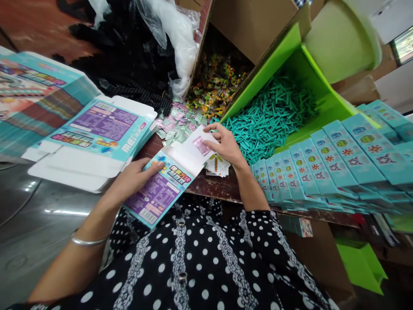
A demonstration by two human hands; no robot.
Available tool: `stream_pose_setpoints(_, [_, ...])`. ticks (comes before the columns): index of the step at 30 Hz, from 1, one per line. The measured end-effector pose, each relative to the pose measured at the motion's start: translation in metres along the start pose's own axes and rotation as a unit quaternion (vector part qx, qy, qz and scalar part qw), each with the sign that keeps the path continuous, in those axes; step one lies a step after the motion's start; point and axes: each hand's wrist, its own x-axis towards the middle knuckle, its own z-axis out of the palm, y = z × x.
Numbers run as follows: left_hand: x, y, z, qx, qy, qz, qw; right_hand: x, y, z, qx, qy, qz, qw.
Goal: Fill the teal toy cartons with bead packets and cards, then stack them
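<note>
Hands share one light, bendable teal-and-purple printed cardboard carton (161,189) lying just left of the green bin of teal sticks (274,112): left hand (135,178) pinching its long edge, right hand (226,144) pressing a small pink packet (201,145) onto its open white flap.

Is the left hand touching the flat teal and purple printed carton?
Touching: the head view shows the left hand resting its fingers on the flat teal and purple printed carton.

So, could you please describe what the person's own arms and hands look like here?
Both forearms are bare. The left wrist carries a thin silver bangle; the left hand and right hand wear no gloves. The garment is black with white polka dots.
</note>
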Motion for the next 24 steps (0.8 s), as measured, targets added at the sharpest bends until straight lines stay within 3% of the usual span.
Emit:
stream_pose_setpoints(4, [0.002, 0.014, 0.005, -0.005, -0.007, 0.023, 1.0, -0.021, -0.024, 0.031, -0.045, -0.05, -0.003, 0.998])
stream_pose_setpoints(8, [0.002, 0.019, 0.006, -0.007, 0.01, 0.038, 0.999, -0.013, -0.019, 0.051, -0.049, -0.123, -0.012, 0.991])
stream_pose_setpoints(11, [0.006, 0.009, 0.004, 0.01, 0.028, 0.034, 0.999, 0.01, 0.007, 0.027, -0.146, -0.033, 0.024, 0.988])
stream_pose_setpoints(12, [0.008, 0.004, 0.003, 0.012, 0.028, 0.028, 0.999, 0.018, 0.019, 0.012, -0.221, 0.02, 0.059, 0.973])
stream_pose_setpoints(14, [0.012, -0.005, 0.004, 0.008, 0.019, 0.013, 1.0, 0.031, 0.045, -0.019, -0.383, 0.065, 0.178, 0.904])
stream_pose_setpoints(15, [0.014, -0.009, 0.005, 0.0, 0.013, 0.007, 1.0, 0.036, 0.058, -0.033, -0.439, 0.052, 0.236, 0.866])
stream_pose_setpoints(17, [0.017, -0.013, 0.008, -0.021, 0.001, 0.005, 1.0, 0.039, 0.082, -0.055, -0.48, 0.031, 0.305, 0.822])
stream_pose_setpoints(24, [0.018, -0.016, 0.018, -0.019, 0.021, 0.023, 0.999, 0.039, 0.132, -0.068, -0.509, -0.01, 0.353, 0.785])
